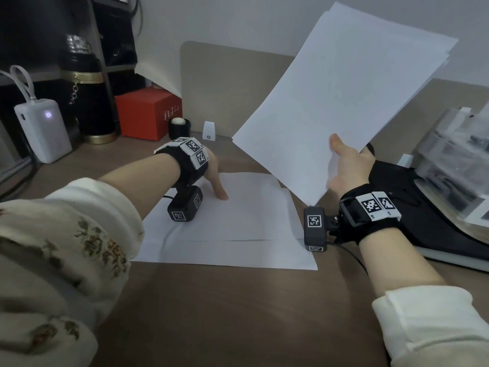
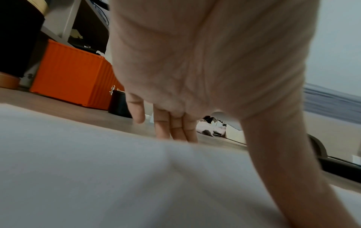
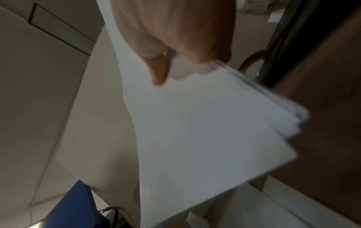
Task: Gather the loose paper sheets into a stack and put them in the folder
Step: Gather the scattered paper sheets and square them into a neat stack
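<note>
Right hand (image 1: 346,168) up in the air, off the surface (image 1: 225,313); fingers (image 3: 158,72) curled tight round the bottom corner of a stack of sheets (image 1: 341,102); thumb on the near side of the paper, the other fingers hidden behind it; stack tilted, top corner high and far away; edges not lined up, a few corners fanned out at one side.

Left hand (image 1: 211,170) down low on the left, on two loose sheets (image 1: 225,229) lying flat on the surface; fingers straight and a little spread, tips pressing down near the far edge of the top sheet, thumb pressing down too; nothing gripped, only touching; top sheet set a bit farther back than the bottom one, so a strip of the bottom one showing at the near edge; a soft wrinkle in the paper near the left wrist.

Black flat thing (image 1: 423,221) on the right side of the surface, just beside the right wrist; maybe the folder, hard to tell from here; well apart from the loose sheets, not touching the stack.

At the back left, near the wall: a red box (image 1: 148,115); a small black tub (image 1: 179,127) just beside it; a tall black bottle (image 1: 87,102) with gold bands; a white power bank (image 1: 42,128) with a white cable; at the far right, clear plastic drawers (image 1: 455,160), blurry.
</note>
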{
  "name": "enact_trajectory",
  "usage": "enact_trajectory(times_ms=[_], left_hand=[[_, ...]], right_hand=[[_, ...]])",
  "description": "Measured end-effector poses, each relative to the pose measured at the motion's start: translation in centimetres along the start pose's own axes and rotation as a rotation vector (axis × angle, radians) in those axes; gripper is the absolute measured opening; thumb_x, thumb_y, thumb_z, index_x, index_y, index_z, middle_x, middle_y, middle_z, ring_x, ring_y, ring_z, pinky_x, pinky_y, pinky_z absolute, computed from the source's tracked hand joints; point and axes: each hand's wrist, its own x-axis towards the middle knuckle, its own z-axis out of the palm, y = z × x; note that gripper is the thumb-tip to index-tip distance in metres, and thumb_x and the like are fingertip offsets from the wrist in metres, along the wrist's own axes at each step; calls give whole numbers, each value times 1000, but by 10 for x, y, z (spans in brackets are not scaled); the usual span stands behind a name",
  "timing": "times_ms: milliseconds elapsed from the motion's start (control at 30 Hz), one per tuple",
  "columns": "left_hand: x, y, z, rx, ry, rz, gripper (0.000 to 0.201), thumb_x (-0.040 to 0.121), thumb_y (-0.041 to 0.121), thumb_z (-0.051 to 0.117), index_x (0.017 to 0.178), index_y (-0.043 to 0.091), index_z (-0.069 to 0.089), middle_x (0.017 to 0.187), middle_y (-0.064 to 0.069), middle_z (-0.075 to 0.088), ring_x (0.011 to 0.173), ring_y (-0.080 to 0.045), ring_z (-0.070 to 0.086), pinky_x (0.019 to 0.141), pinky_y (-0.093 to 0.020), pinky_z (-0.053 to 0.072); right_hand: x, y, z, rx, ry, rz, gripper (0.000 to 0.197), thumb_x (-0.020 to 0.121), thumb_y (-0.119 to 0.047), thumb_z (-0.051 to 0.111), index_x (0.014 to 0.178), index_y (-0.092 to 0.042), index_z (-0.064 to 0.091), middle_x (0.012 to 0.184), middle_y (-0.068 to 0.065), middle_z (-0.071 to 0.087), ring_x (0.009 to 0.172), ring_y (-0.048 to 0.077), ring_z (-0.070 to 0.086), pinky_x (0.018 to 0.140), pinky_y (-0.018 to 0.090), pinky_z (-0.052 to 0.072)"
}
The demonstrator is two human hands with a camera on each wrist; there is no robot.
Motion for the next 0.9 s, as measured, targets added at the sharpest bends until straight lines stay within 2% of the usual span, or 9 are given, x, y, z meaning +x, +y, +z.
enact_trajectory(times_ms=[100, 167, 300, 433, 533, 600, 700, 833, 900], left_hand=[[9, -4, 0, -16, -22, 42, 116, 10, 81, 79, 113, 30, 66, 107, 10, 69, 101, -18, 65, 100, -37, 47], [7, -3, 0, -17, -20, 47, 115, 9, 82, 78, 111, 31, 66, 105, 10, 70, 99, -18, 66, 98, -37, 49], [1, 0, -1, -21, -12, 80, 117, 10, 83, 77, 114, 31, 64, 106, 10, 70, 100, -18, 66, 98, -37, 48], [-16, 6, -3, -22, 6, 132, 105, 23, 76, 77, 117, 34, 62, 105, 10, 70, 99, -17, 66, 98, -36, 48], [-22, 10, -4, -8, 27, 133, 99, 24, 71, 76, 113, 29, 65, 102, 7, 72, 96, -18, 67, 95, -37, 51], [-27, 12, -5, 2, 21, 123, 85, 35, 67, 80, 108, 24, 69, 100, 4, 73, 94, -20, 68, 94, -38, 52], [-29, 13, -6, -34, 6, 129, 53, 55, 52, 85, 97, 21, 73, 94, 2, 74, 90, -21, 70, 92, -39, 54], [-35, 14, -9, -123, 38, 176, 25, 65, 34, 86, 84, 23, 74, 84, 4, 75, 80, -18, 71, 76, -29, 57], [-40, 14, -13, -171, -7, 192, 22, 68, 31, 86, 85, 23, 75, 84, 5, 76, 81, -17, 73, 77, -28, 57]], right_hand=[[1, 0, -1, 8, 3, -1, 25, 81, -4, 74, 99, -14, 60, 104, 1, 70, 96, 18, 68, 85, 36, 55], [3, 0, -1, 7, 5, 1, 26, 81, -4, 74, 101, -13, 60, 105, 2, 70, 98, 19, 67, 87, 38, 55], [4, 1, -2, -6, 11, 15, 32, 79, -6, 76, 106, -12, 59, 106, 2, 69, 100, 19, 67, 90, 41, 53], [3, 1, -2, -14, 14, 25, 38, 78, -8, 77, 111, -12, 58, 111, 2, 68, 104, 20, 65, 86, 39, 54], [2, 1, -1, -11, 16, 36, 50, 77, -11, 78, 121, -10, 54, 116, 3, 65, 108, 23, 63, 87, 41, 53], [3, 2, -2, -17, 18, 28, 45, 77, -10, 78, 116, -11, 55, 114, 3, 66, 106, 23, 64, 87, 42, 53], [3, 4, -2, -33, 23, 25, 29, 79, -8, 75, 99, -17, 56, 106, 0, 68, 102, 20, 65, 85, 38, 54], [5, 4, -3, -33, 21, 17, 33, 77, -10, 77, 102, -16, 56, 109, 1, 67, 103, 20, 65, 80, 35, 54], [5, 3, -3, -25, 22, 8, 28, 78, -9, 76, 98, -17, 58, 104, -1, 68, 101, 19, 65, 80, 34, 54]])
